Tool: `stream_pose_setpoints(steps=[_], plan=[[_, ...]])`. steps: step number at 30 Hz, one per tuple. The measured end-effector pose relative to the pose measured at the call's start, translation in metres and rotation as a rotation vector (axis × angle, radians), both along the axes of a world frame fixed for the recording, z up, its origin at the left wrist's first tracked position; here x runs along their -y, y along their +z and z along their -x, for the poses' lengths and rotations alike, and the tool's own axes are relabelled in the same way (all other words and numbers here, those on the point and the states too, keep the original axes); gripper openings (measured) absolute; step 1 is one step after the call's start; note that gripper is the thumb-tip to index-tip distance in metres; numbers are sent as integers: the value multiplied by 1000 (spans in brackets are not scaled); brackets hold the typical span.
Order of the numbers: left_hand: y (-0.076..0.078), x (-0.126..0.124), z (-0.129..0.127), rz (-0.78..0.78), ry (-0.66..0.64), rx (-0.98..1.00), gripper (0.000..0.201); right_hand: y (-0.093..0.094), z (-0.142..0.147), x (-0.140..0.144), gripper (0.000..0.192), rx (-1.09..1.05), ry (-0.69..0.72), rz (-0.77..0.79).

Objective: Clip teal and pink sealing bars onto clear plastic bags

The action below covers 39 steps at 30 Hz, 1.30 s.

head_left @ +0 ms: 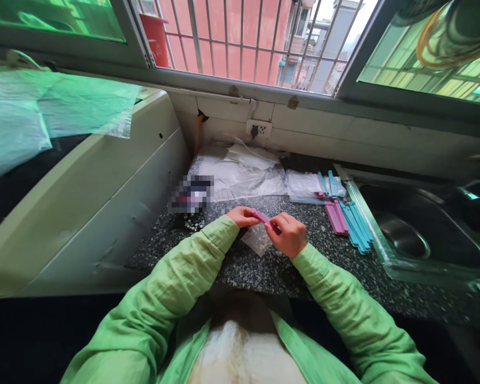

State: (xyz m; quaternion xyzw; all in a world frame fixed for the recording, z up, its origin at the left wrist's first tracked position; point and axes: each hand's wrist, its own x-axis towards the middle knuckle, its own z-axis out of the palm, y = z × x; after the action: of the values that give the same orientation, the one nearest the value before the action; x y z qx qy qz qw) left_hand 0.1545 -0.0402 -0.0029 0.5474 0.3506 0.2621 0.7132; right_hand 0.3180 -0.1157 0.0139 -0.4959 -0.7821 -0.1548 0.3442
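Note:
Between my two hands is a pink sealing clip, a slim plastic strip held slantwise above the counter. My left hand pinches its upper left end. The lower right end is in the fingers of my right hand, which partly cover it. Beneath them a small clear plastic bag lies on the speckled stone. Off to the right rest several more pink clips beside a bunch of blue clips. Clear bags lie just behind, with a few clips on them.
A metal sink borders the counter on the right. At the left stands a large pale appliance with plastic sheeting on top. White plastic packaging lies by the wall, below a socket. A blurred-out item sits left.

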Motion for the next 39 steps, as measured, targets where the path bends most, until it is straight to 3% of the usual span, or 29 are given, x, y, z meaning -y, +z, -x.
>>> stream_pose_setpoints(steps=[8,17,28,36,39], plan=[[-5,-5,4,-63,44,14,42,1,-2,0,21,8,-10,57],[-1,-8,5,-76,146,44,36,-2,-4,-1,17,27,-34,89],[-5,-9,6,-78,121,97,30,-3,-4,-2,15,-59,3,70],[3,-4,5,-7,132,109,29,-4,-4,-2,15,-55,14,78],[9,-4,1,121,184,114,34,-5,-5,-2,15,-46,7,82]])
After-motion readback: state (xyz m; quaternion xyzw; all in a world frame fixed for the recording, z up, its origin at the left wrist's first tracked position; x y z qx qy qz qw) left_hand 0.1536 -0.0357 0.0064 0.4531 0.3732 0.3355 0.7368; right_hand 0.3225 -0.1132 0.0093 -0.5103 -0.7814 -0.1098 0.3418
